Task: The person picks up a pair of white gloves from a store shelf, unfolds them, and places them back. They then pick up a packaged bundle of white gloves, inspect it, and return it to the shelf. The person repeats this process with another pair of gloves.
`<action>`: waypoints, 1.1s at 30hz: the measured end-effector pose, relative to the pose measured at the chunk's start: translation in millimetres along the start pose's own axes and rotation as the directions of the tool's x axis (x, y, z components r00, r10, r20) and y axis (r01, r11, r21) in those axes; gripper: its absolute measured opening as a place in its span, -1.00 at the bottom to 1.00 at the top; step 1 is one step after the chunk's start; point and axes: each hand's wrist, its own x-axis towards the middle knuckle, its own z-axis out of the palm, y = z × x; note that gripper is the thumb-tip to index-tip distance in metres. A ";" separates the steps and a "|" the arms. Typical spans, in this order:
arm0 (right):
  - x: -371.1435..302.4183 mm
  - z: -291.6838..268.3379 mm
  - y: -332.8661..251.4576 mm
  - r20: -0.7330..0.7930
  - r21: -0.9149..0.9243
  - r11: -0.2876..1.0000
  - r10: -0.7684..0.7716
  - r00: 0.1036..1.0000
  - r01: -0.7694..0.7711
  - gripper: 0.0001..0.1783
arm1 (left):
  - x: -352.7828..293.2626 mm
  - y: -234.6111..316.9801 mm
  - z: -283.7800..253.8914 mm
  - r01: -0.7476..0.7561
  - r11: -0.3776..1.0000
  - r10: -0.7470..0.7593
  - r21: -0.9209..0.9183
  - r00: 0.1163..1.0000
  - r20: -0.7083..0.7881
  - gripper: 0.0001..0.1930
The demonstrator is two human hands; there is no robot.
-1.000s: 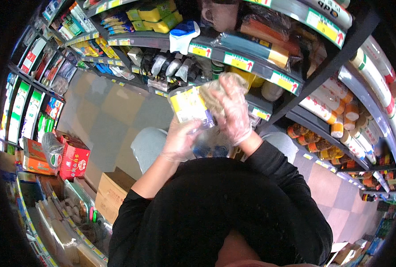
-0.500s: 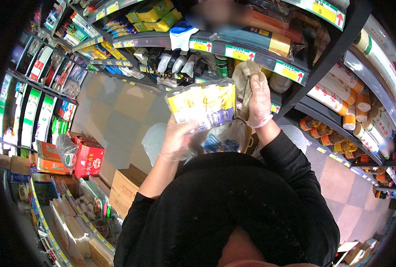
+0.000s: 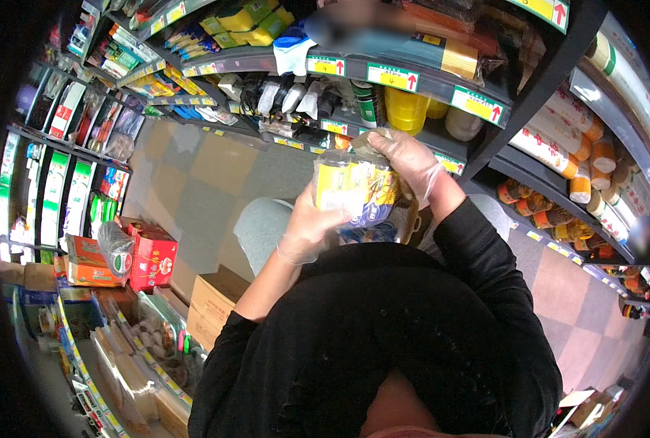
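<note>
A yellow and purple plastic-wrapped pack (image 3: 361, 186) is in front of my chest, gripped along its left side by my left hand (image 3: 310, 223). My right hand (image 3: 412, 159), closed round a grey-brown cloth (image 3: 371, 141), presses it against the pack's upper right corner. Clear thin gloves cover both hands. Just below the pack, partly hidden by it, is a pale item with blue markings (image 3: 372, 232) near my lap.
Ahead is a dark shelf with price labels (image 3: 393, 77), holding a yellow plastic container (image 3: 405, 109) and a dark green can (image 3: 369, 102). Wrapped rolls (image 3: 547, 131) fill the right shelves. An open cardboard box (image 3: 212, 303) and a red box (image 3: 151, 255) are at left.
The pack has shifted right and turned more upright. My right hand has brought the cloth down and left from beside the pack onto its corner, uncovering the yellow container on the shelf.
</note>
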 end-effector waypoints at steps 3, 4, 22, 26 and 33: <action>13.3 -15.2 31.4 -0.041 0.035 0.998 -0.049 0.998 0.050 -0.49 | 0.5 -4.2 -5.9 0.009 0.999 -0.009 0.053 1.000 -0.007 -0.28; 7.9 -13.1 20.1 -0.136 0.032 0.994 -0.098 0.986 0.103 -0.48 | 1.1 -6.3 -8.5 0.004 0.999 -0.003 0.054 1.000 -0.018 -0.30; -11.4 38.9 -15.0 -0.135 -0.404 0.857 -0.400 0.907 0.318 -0.50 | 16.4 -16.0 11.9 0.122 0.992 -0.123 -0.038 0.992 -0.020 -0.40; -5.5 28.2 -8.4 -0.101 -0.273 0.938 -0.247 0.964 0.212 -0.48 | 17.2 -11.3 4.5 0.114 0.992 -0.112 0.048 0.993 -0.045 -0.38; 10.2 -7.7 35.1 0.170 0.094 0.994 0.039 0.985 -0.056 -0.47 | 8.0 7.3 -8.8 0.064 0.997 -0.060 0.042 0.994 -0.095 -0.33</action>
